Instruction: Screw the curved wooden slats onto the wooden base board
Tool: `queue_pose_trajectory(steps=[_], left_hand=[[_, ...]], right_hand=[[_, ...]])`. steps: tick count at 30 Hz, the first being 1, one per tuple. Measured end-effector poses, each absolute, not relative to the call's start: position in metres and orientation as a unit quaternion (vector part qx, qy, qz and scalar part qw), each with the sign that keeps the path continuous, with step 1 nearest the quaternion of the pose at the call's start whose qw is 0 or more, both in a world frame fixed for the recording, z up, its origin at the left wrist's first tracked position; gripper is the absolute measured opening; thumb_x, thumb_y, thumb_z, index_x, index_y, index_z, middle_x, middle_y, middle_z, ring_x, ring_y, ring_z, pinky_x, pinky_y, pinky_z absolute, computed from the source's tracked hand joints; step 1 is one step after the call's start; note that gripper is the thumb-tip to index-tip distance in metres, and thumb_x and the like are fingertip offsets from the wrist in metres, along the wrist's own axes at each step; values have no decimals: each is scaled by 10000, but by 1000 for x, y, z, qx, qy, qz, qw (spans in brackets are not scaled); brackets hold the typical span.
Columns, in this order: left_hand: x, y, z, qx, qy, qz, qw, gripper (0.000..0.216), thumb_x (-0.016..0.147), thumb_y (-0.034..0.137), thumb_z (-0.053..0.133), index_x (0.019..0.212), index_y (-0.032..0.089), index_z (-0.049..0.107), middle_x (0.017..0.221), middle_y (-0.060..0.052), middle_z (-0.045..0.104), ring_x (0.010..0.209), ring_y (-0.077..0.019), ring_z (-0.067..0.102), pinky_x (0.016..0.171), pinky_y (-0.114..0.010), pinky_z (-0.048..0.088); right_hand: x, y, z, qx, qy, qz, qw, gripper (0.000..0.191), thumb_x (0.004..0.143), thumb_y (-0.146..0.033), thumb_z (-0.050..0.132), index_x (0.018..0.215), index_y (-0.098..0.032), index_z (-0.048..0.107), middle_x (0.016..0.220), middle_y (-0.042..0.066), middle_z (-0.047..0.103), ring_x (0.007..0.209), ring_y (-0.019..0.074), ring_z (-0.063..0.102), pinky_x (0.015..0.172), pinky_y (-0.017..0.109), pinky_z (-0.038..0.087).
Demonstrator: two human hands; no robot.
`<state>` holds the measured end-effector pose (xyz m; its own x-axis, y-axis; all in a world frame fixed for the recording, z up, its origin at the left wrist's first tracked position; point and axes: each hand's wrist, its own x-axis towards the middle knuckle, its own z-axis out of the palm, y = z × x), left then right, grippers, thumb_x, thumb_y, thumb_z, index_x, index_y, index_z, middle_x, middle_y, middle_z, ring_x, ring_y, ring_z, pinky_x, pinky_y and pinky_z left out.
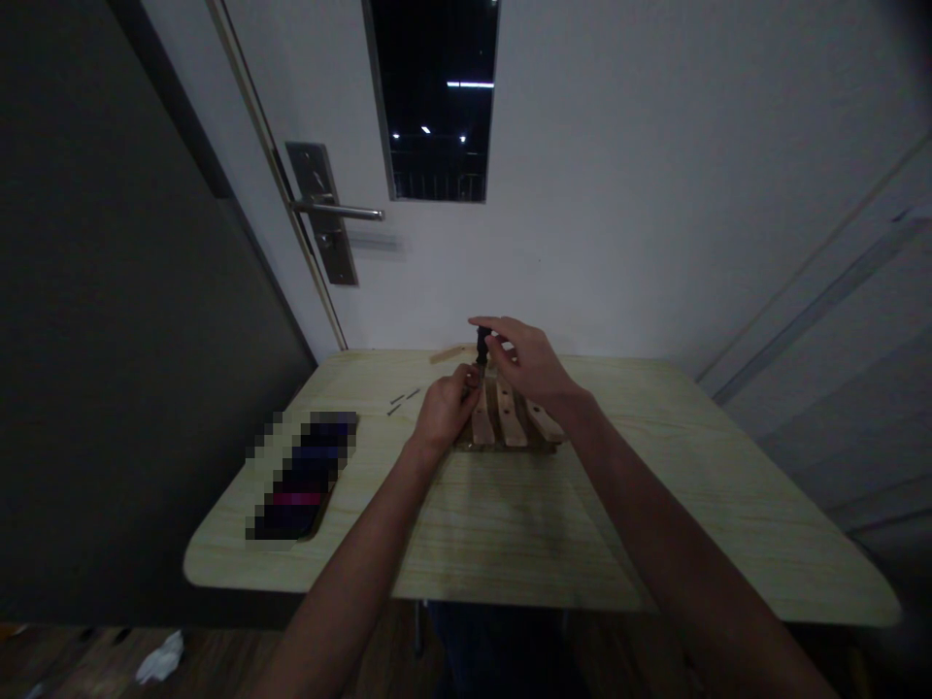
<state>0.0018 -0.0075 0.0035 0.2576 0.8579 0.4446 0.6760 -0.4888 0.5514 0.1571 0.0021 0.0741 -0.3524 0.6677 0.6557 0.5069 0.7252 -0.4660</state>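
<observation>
A small assembly of pale wooden slats (510, 419) lies on the light wood table (510, 524), toward its far side. My right hand (530, 367) is closed round the black handle of a screwdriver (482, 348) that stands upright over the slats' far left corner. My left hand (444, 410) is pinched at the screwdriver's tip, where it touches the slats; what the fingers pinch is too small to make out.
Several small dark screws (403, 400) lie on the table left of the slats. A blurred dark object (306, 476) rests near the table's left edge. A loose wooden strip (451, 353) lies at the far edge. A white door with a metal handle (336, 210) stands behind.
</observation>
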Motion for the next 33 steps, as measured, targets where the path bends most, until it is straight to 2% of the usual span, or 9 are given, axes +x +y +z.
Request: queue_pose_trajectory(steps=[8, 12, 18, 24, 28, 33], left_hand=[[0, -8, 2, 781, 465, 385, 161, 264, 849, 212, 567, 1109, 195, 524, 990, -67, 717, 884, -198, 691, 789, -309, 526], [-3, -6, 0, 791, 439, 393, 166, 324, 805, 225, 622, 1113, 197, 523, 1067, -63, 686, 958, -198, 665, 860, -323, 506], [-4, -5, 0, 786, 450, 390, 165, 309, 797, 232, 629, 1086, 196, 524, 1049, -62, 685, 981, -198, 653, 881, -325, 494], [-9, -5, 1, 780, 434, 396, 218, 335, 786, 264, 653, 1087, 200, 522, 1073, -65, 693, 1006, -190, 660, 899, -325, 496], [-11, -4, 0, 780, 423, 397, 234, 334, 797, 298, 639, 1093, 200, 518, 1080, -70, 695, 999, -191, 666, 897, -337, 502], [-12, -2, -5, 788, 402, 407, 227, 296, 810, 253, 586, 1090, 183, 523, 1109, -86, 675, 1024, -190, 651, 917, -333, 493]], right_hand=[[161, 4, 73, -360, -815, 108, 442, 317, 913, -237, 421, 1157, -225, 621, 1172, 76, 649, 983, 180, 617, 773, 335, 529], [161, 4, 74, -355, -820, 92, 439, 315, 915, -224, 410, 1143, -226, 628, 1143, 72, 656, 984, 183, 609, 766, 332, 526], [158, 2, 76, -357, -825, 86, 429, 281, 910, -238, 467, 1151, -232, 611, 1128, 71, 647, 864, 165, 609, 744, 320, 528], [156, 2, 77, -370, -822, 82, 424, 230, 906, -249, 491, 1079, -203, 636, 967, 68, 620, 768, 148, 595, 720, 316, 536], [156, 2, 75, -362, -817, 98, 437, 268, 888, -216, 476, 1110, -199, 623, 1044, 84, 620, 830, 158, 611, 728, 316, 547], [157, 4, 70, -345, -819, 106, 446, 360, 838, -117, 442, 1156, -185, 598, 1161, 100, 630, 926, 173, 615, 785, 339, 546]])
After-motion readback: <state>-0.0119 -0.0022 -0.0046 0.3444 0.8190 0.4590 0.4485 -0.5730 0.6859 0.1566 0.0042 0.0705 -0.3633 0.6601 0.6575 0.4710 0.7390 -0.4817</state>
